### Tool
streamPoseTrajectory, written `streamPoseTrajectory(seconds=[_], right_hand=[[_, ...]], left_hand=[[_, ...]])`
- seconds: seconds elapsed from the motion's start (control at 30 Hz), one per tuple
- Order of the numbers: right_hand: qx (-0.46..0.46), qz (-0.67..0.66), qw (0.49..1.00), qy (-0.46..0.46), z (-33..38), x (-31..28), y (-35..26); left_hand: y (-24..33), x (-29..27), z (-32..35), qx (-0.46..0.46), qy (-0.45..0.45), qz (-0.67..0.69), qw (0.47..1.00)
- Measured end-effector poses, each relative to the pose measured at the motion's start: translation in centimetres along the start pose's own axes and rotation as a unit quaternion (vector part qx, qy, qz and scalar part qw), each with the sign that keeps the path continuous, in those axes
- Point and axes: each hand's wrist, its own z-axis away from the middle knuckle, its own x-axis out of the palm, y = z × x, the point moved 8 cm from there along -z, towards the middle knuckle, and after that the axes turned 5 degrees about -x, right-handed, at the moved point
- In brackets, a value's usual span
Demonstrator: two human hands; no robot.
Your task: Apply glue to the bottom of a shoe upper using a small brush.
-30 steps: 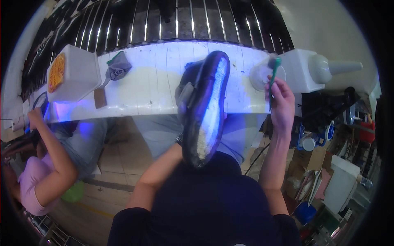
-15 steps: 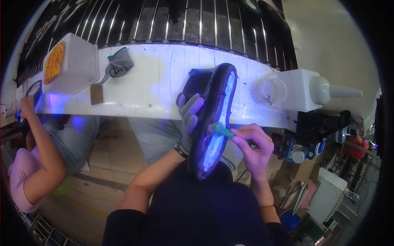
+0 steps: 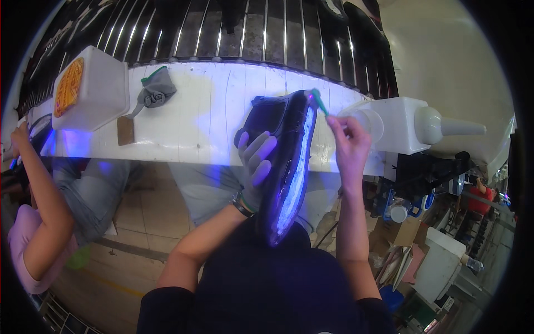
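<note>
In my left hand (image 3: 257,158), which wears a grey glove, is a black shoe (image 3: 273,128), gripped by its side. The shoe is turned on its side, sole to the right, one end up by the bench and the other near my chest. A pale blue glowing strip runs along its underside (image 3: 297,178). My right hand (image 3: 350,136), bare, pinches a small green-handled brush (image 3: 320,101). The brush tip is at the shoe's upper end; its bristles are too small to make out.
Across the white bench (image 3: 189,128) are a white container with an orange label (image 3: 100,92), a crumpled grey glove (image 3: 158,89) and a brown block (image 3: 125,131). Right of the shoe stands a white bottle with a nozzle (image 3: 397,125). Behind runs a roller conveyor (image 3: 261,33). A co-worker's arm (image 3: 47,189) is at left.
My right hand has carried the brush up from the middle of the shoe's underside to its upper end. My left hand still holds the shoe, nearly unmoved. The co-worker's hand has shifted up and left.
</note>
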Motion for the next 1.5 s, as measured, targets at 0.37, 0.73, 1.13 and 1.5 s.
streamPoseTrajectory(seconds=[0.37, 0.73, 1.13, 1.5], right_hand=[[0.018, -0.226, 0.94, -0.254, 1.8, 0.1, -2.3], [0.043, -0.158, 0.976, -0.145, 2.0, -0.3, -1.1], [-0.192, -0.093, 0.906, -0.365, 9.2, -1.3, -12.7], [-0.051, -0.223, 0.947, -0.223, 9.7, -2.4, -9.7]], left_hand=[[-0.1, -0.3, -0.7, 0.055, 0.006, -0.024, 0.998], [-1.1, 0.5, 0.9, -0.055, -0.045, 0.049, 0.996], [0.8, -1.1, -2.4, 0.014, -0.012, 0.048, 0.999], [1.2, -1.1, -4.9, 0.032, -0.027, 0.027, 0.999]])
